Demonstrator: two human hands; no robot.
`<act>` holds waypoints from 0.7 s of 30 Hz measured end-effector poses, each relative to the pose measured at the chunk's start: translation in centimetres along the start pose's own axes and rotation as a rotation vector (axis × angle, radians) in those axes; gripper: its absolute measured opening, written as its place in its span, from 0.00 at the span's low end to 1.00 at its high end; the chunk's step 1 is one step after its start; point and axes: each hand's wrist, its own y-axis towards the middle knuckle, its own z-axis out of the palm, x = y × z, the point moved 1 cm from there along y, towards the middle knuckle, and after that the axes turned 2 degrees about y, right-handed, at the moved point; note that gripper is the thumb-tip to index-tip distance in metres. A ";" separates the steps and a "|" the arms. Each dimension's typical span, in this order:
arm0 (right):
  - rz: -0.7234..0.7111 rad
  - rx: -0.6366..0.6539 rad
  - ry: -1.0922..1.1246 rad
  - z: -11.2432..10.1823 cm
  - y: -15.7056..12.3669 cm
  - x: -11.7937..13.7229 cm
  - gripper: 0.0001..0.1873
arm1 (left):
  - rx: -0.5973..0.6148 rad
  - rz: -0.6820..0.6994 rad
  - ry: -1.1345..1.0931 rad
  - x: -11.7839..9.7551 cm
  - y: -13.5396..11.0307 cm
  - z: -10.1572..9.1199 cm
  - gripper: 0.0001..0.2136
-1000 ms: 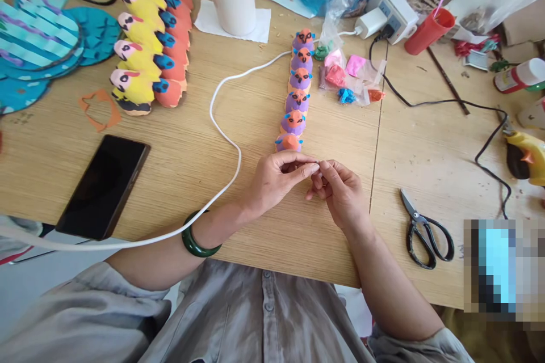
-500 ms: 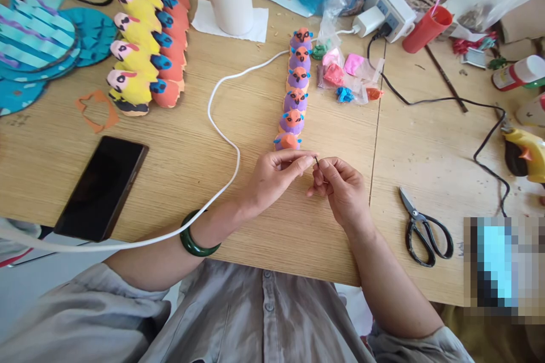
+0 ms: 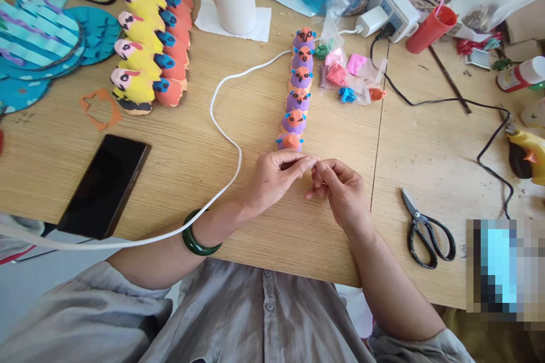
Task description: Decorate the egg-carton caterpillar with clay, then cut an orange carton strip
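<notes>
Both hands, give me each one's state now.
Left hand: closed in a pinch; contents too small to tell.
Right hand: also pinched closed; contents likewise unclear.

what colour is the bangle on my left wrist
The bangle is dark green; the head view shows it.

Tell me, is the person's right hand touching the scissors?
Apart: the head view shows a gap of wooden tabletop between the right hand and the scissors.
</notes>
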 end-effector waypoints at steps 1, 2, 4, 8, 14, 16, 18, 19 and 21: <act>-0.006 -0.002 0.001 0.0 0.0 0.0 0.19 | 0.007 -0.016 -0.022 0.1 0.0 0.0 0.15; -0.010 -0.005 0.004 -0.1 0.0 0.0 0.19 | 0.015 -0.038 -0.054 0.1 0.0 0.0 0.16; -0.008 -0.012 0.016 -0.2 0.1 0.0 0.19 | 0.037 -0.086 -0.125 0.3 -0.1 0.1 0.20; 0.005 -0.023 0.032 -0.3 0.1 0.0 0.19 | 0.058 -0.124 -0.152 0.4 -0.1 0.2 0.18; 0.023 -0.005 0.058 -0.2 0.2 -0.1 0.20 | 0.024 -0.060 -0.116 0.5 -0.1 0.3 0.11; 0.019 -0.007 0.075 -0.2 0.2 -0.1 0.20 | 0.012 -0.062 -0.129 0.5 0.0 0.3 0.11; 0.027 0.000 0.068 -0.2 0.1 0.0 0.20 | -0.005 -0.056 -0.136 0.5 0.1 0.2 0.10; 0.036 0.010 0.055 -0.2 0.1 0.0 0.20 | -0.014 -0.049 -0.134 0.4 0.1 0.2 0.10; 0.044 0.028 0.029 -0.2 0.0 0.0 0.19 | -0.024 -0.044 -0.129 0.4 0.2 0.2 0.09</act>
